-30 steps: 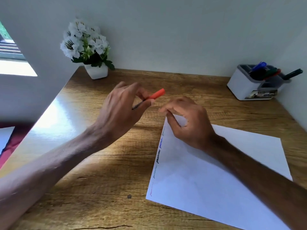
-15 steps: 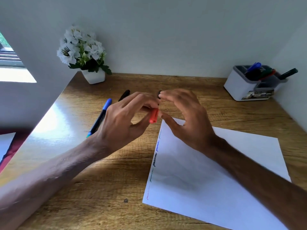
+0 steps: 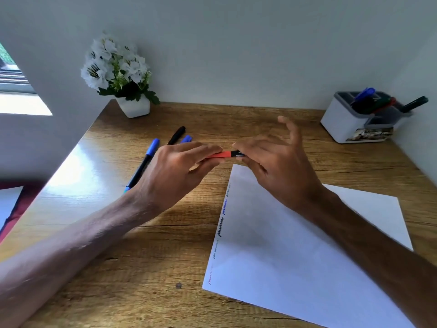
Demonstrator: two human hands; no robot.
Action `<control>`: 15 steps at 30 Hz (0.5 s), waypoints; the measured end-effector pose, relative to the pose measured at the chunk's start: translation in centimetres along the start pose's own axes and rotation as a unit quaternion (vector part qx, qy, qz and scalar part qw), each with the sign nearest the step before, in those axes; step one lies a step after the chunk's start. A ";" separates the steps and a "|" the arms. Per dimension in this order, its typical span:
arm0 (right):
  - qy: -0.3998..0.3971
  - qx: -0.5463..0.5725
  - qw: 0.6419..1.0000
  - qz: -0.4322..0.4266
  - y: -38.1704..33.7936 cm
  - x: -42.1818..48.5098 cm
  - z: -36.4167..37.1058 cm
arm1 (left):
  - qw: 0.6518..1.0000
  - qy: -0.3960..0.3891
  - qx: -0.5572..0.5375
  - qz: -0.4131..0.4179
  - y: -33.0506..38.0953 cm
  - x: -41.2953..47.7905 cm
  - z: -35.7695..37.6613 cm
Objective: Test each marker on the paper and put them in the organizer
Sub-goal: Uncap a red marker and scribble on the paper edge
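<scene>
Lately we had levelled the red marker (image 3: 224, 154), left hand (image 3: 175, 171) pinching its cap, right hand (image 3: 279, 176) its barrel, spare fingers spread; a straight pull apart seemed best.

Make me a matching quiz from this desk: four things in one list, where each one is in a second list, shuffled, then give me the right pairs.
Things
1. red marker
2. paper
3. flower pot
4. organizer

Places
A. back right of the desk
B. lying flat, front right of the desk
C. held between the left hand and right hand
D. back left corner of the desk

Pairs: 1-C, 2-B, 3-D, 4-A
</scene>
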State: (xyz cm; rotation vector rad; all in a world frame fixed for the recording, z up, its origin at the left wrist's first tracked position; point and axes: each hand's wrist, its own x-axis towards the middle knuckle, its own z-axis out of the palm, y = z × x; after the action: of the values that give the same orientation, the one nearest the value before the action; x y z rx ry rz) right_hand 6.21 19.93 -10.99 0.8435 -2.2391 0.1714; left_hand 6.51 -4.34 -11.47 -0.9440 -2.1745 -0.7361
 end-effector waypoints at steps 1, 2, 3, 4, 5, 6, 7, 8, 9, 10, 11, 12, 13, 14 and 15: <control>-0.005 0.007 1.000 -0.010 -0.4 0.0 0.1 | 1.000 0.002 0.001 0.006 0.1 -0.1 0.1; -0.010 0.018 1.000 -0.021 -0.8 0.1 0.2 | 1.000 0.002 -0.001 0.011 0.1 -0.2 0.2; -0.017 0.033 0.999 -0.027 -1.1 0.1 0.3 | 1.000 0.001 -0.002 0.015 0.2 -0.2 0.3; -0.025 0.050 0.998 -0.026 -1.3 0.1 0.3 | 1.000 -0.001 -0.002 0.018 0.3 -0.3 0.4; -0.036 0.069 0.997 -0.018 -1.4 0.1 0.2 | 1.000 -0.002 0.001 0.021 0.3 -0.3 0.4; -0.046 0.084 0.995 -0.008 -1.5 0.1 0.1 | 1.000 -0.003 0.005 0.025 0.3 -0.3 0.4; -0.050 0.089 0.995 -0.001 -1.5 0.0 0.0 | 1.000 -0.006 0.008 0.030 0.3 -0.3 0.4; -0.048 0.085 0.995 0.002 -1.5 0.0 -0.1 | 0.999 -0.011 0.008 0.034 0.3 -0.3 0.4; -0.043 0.074 0.996 0.001 -1.6 -0.1 -0.2 | 0.999 -0.018 0.007 0.039 0.3 -0.3 0.5; -0.038 0.062 0.997 -0.003 -1.6 -0.1 -0.3 | 0.999 -0.024 0.005 0.043 0.3 -0.3 0.4; -0.036 0.051 0.998 -0.008 -1.6 -0.1 -0.3 | 0.998 -0.029 0.005 0.047 0.3 -0.3 0.4; -0.036 0.042 0.998 -0.012 -1.6 -0.1 -0.4 | 0.998 -0.032 0.007 0.052 0.2 -0.3 0.4; -0.038 0.036 0.999 -0.015 -1.6 0.0 -0.4 | 0.998 -0.035 0.012 0.057 0.2 -0.3 0.4; -0.041 0.032 0.999 -0.016 -1.6 0.0 -0.4 | 0.997 -0.038 0.018 0.063 0.2 -0.3 0.4; -0.044 0.027 0.999 -0.017 -1.6 0.0 -0.4 | 0.997 -0.039 0.024 0.068 0.2 -0.3 0.4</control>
State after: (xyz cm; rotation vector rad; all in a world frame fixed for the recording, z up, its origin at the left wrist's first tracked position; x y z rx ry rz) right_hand 7.41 18.83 -10.86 0.9348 -2.3089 0.1832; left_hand 6.68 -4.04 -11.89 -1.1005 -2.1598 -0.5880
